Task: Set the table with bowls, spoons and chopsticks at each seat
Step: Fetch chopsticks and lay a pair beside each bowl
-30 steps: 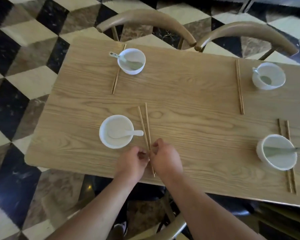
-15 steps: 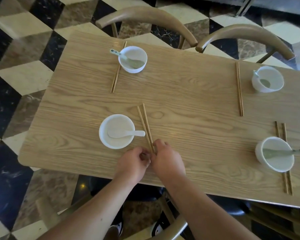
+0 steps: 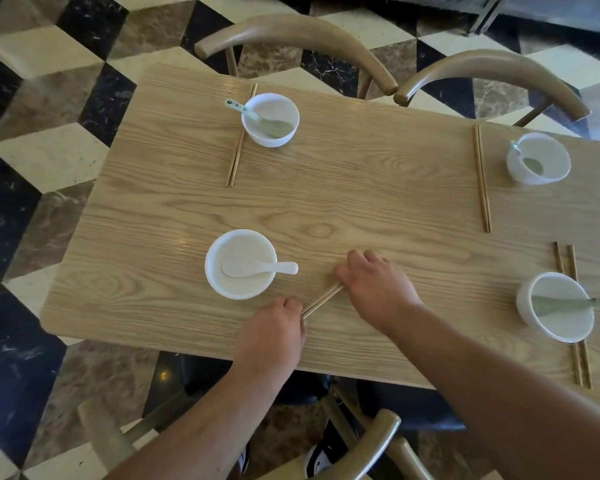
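Note:
A pair of wooden chopsticks (image 3: 321, 301) lies slanted on the wooden table (image 3: 361, 202), right of a white bowl (image 3: 240, 264) with a white spoon (image 3: 260, 267) in it. My left hand (image 3: 272, 329) grips the pair's near end. My right hand (image 3: 374, 287) covers and holds the far end, fingers spread over it. Three other seats each have a white bowl with a spoon: far left (image 3: 270, 119), far right (image 3: 538, 158), near right (image 3: 555, 306). Chopstick pairs lie at the far left (image 3: 238, 143) and far right (image 3: 482, 178), and one pair (image 3: 574, 317) runs under the near right bowl.
Two curved wooden chair backs (image 3: 295, 39) (image 3: 492, 76) stand at the table's far side. Another chair (image 3: 371, 445) sits just below me at the near edge. The floor (image 3: 32, 133) around is chequered marble.
The chopsticks next to the near left bowl have swung from pointing away from me to a slant. My right hand slid up and right along them; my left stayed at the near end.

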`<state>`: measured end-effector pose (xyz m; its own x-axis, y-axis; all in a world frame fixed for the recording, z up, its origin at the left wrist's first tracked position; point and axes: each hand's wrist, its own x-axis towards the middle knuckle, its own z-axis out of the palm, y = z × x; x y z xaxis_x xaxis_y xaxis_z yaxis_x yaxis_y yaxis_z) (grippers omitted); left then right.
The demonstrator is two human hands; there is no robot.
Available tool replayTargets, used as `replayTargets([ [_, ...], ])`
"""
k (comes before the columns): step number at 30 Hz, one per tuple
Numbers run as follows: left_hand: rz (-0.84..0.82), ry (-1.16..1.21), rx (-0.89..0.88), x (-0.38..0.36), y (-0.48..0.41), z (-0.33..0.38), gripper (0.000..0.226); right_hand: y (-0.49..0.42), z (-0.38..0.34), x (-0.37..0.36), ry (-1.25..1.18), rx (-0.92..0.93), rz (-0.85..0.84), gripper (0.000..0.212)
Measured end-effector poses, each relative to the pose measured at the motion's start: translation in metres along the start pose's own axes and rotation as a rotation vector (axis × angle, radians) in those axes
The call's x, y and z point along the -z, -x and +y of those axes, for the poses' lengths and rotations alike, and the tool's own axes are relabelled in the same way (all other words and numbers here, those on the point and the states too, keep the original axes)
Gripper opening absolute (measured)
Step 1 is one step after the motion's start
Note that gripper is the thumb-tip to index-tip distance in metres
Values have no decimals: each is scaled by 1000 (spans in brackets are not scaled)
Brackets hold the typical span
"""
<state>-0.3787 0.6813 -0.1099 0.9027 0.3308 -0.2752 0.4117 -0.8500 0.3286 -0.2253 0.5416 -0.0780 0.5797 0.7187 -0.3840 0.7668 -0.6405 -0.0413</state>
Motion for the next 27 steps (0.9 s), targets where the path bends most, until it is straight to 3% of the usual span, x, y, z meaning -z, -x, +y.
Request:
replayTargets([
  [4,-42,167,171,7,-5,-1,22,-17,-28,-9,-144,-95,125,37],
  [7,-138,323,276,9,-5,-6,19,-2,-51,-13,-601,-410,190,26],
  [9,-193,407,320,8,-2,-11,19,11,-64,-17,-884,-616,119,16],
  [11,-216,454,334,8,-1,-15,15,23,-73,-24,-1009,-704,-5,9],
  [15,-243,513,351,11,-3,-20,6,26,-87,-33,-1054,-725,-143,4],
  [19,-256,557,361,10,-9,-23,8,8,-90,-30,-1137,-726,-121,6],
  [27,-104,632,378,3,-2,-23,6,1,-78,-37,-1346,-661,-122,11],
])
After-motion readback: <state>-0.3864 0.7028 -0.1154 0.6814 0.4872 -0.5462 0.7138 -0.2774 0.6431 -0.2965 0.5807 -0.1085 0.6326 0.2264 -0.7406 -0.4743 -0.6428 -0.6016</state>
